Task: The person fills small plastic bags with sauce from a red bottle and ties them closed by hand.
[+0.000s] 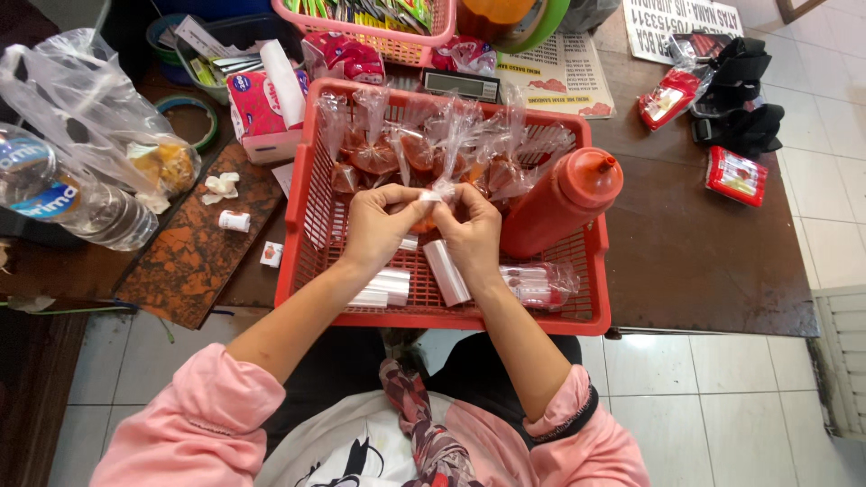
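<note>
Both my hands pinch the same small clear sauce bag (428,209) over the middle of the red basket (307,225): the left hand (379,224) has thumb and fingertips pressed together on its twisted neck, and the right hand (471,236) closes on it from the other side — I'd judge this two-sided hold keeps the neck tight so the reddish filling stays down in the bag. The bag hangs between the fingertips, just above the basket floor.

From the head view, a row of filled, knotted bags (424,144) leans along the far wall of the basket (upright, necks up, presumably so nothing leaks). The red squeeze bottle (564,200) lies tilted in the right corner, close to my right hand — handy for reaching. Small white rolls (446,271) lie on the basket floor just below my wrists. Left of the basket sit a water bottle (63,194) and a tissue pack (262,104), well apart from the hands.
</note>
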